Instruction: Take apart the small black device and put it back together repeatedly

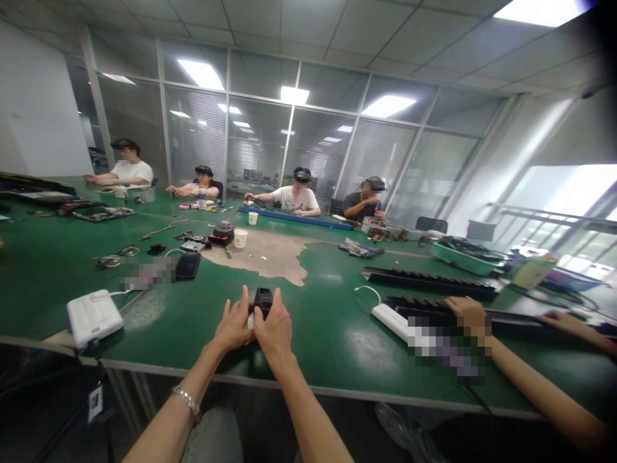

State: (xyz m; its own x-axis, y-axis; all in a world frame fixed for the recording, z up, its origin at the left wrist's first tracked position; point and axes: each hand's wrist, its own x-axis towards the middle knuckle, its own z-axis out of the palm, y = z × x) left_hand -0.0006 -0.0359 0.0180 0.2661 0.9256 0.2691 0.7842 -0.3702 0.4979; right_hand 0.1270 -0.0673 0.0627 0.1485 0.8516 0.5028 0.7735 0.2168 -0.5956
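Observation:
A small black box-shaped device [263,296] is held just above the near edge of the green table, in front of me. My right hand [274,325] is closed around its right side, thumb pressed on its near face. From the left, my left hand [236,326] supports the lower part of the device, its index finger pointing up beside it. Something small and pale [250,320] shows between the two thumbs; its kind I cannot make out. The undersides of the fingers are hidden.
A white power adapter [94,317] and a black phone [187,265] lie left. Beyond are paper cups [240,238] and a brown board [270,257]. At right, a neighbour's hand [467,315] rests on long black strips [429,283] by a white power strip [393,321]. Several people sit opposite.

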